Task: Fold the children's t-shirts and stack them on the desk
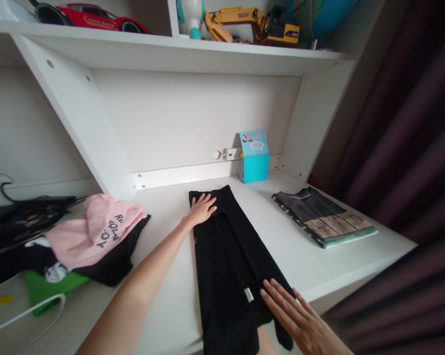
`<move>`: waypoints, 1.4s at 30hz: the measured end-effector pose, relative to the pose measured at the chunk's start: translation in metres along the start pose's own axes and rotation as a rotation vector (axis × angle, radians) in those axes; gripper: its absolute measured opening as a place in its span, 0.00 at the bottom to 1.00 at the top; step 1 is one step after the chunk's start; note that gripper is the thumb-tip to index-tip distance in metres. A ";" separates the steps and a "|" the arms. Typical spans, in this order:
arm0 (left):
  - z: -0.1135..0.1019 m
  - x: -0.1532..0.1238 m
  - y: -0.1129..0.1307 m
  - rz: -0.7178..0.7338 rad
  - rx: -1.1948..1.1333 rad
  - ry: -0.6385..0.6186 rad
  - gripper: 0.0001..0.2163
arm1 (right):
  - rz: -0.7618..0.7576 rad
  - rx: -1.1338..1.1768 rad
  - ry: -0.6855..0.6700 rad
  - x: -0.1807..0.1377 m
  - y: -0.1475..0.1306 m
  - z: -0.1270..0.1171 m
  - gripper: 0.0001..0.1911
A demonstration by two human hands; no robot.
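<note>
A black garment lies folded into a long strip on the white desk, running from the back toward me. My left hand rests flat on its far end, fingers spread and open. My right hand lies flat and open on the near right edge of the garment, beside a small white label. Neither hand grips anything.
A pile of clothes with a pink garment on top sits at the left, over something green. A folded stack of clothes lies at the right. A blue desk calendar stands at the back. Toys line the shelf above. A dark curtain hangs at right.
</note>
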State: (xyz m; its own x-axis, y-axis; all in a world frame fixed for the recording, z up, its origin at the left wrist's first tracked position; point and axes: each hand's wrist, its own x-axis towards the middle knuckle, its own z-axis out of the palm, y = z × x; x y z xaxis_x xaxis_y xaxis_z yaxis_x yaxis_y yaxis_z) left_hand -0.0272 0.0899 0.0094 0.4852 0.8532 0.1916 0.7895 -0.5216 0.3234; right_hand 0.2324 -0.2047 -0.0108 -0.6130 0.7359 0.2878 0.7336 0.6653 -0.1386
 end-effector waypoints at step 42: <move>-0.064 -0.224 0.112 0.369 -0.204 -0.071 0.16 | 0.169 0.332 0.119 -0.016 0.027 -0.028 0.21</move>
State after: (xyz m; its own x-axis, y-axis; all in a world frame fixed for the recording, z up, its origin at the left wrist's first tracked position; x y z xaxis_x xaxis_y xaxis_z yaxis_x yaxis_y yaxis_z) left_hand -0.0714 -0.1594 0.0621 0.7516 0.6030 0.2673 0.4709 -0.7743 0.4228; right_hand 0.2704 -0.2017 0.0073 -0.4386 0.8320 0.3397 0.6745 0.5545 -0.4874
